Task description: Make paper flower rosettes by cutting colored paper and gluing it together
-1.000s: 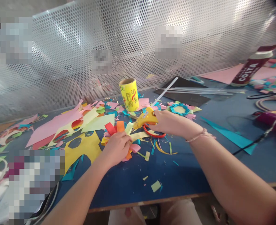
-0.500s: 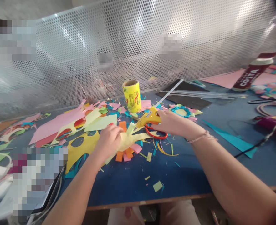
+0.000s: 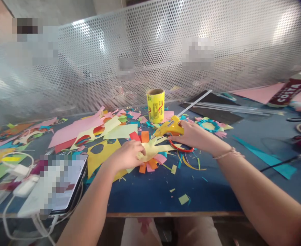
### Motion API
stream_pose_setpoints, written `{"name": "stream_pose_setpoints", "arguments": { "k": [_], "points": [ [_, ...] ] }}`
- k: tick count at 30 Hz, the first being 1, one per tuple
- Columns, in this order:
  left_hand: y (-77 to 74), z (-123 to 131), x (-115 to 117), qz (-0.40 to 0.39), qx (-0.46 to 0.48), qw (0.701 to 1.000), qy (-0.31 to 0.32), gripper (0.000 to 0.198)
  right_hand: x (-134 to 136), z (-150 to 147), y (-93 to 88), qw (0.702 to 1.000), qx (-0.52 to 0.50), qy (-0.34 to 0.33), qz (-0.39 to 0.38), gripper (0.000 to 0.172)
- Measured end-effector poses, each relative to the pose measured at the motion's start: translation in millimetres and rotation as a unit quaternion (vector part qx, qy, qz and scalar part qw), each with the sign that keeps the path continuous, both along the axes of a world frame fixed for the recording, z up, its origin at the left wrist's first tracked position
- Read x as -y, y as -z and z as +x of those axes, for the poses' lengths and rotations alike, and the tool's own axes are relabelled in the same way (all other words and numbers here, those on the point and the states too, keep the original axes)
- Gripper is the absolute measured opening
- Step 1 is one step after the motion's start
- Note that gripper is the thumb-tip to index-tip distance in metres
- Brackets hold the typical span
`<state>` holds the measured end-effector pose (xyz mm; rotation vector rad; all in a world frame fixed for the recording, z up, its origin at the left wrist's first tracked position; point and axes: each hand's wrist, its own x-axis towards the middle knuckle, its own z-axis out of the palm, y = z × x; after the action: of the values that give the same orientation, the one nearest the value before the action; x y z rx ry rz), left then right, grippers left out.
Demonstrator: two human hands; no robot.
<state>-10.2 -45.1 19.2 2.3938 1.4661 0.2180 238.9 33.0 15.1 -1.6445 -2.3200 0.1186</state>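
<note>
My right hand (image 3: 188, 133) is wrapped round a yellow glue gun (image 3: 169, 127), a clear glue stick rising from its back. The gun's nozzle points down-left at a pale yellow paper piece (image 3: 150, 150) with strips along its edge. My left hand (image 3: 130, 153) has its fingers closed on the left side of that piece. Orange, red and pink tabs (image 3: 148, 165) stick out around it. Scissors with red handles (image 3: 183, 147) lie under and beside my right hand.
A yellow cardboard tube (image 3: 156, 106) stands behind the gun. Paper scraps cover the left and back. A tablet (image 3: 71, 184) with white cables lies front left. Glue sticks (image 3: 229, 107), a teal paper ring (image 3: 208, 125) and a dark red bottle (image 3: 288, 89) are at the right.
The whole view has shifted, so things sit farther right. The left fingers have moved slightly on the pale yellow piece, showing more of the red tab. The right hand still grips the glue gun.
</note>
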Motion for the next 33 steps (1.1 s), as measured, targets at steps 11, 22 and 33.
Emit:
{"name": "stream_pose_setpoints", "arguments": {
  "k": [11, 22, 33],
  "points": [
    [8.8, -3.5, -7.5, -0.038, 0.044, 0.996, 0.061, 0.019, 4.9, 0.5, -3.4, 0.999, 0.007, -0.027, -0.031, 0.052],
    [17.0, -7.8, -14.3, -0.069, 0.04, 0.997, 0.006, 0.018, 26.8, -13.5, -6.3, 0.987, 0.092, -0.13, 0.035, 0.035],
    [19.3, -9.5, -19.1, -0.059, 0.053, 0.997, 0.013, 0.02, 26.3, -21.8, 9.5, 0.97, 0.141, -0.161, 0.114, 0.037]
  ]
}}
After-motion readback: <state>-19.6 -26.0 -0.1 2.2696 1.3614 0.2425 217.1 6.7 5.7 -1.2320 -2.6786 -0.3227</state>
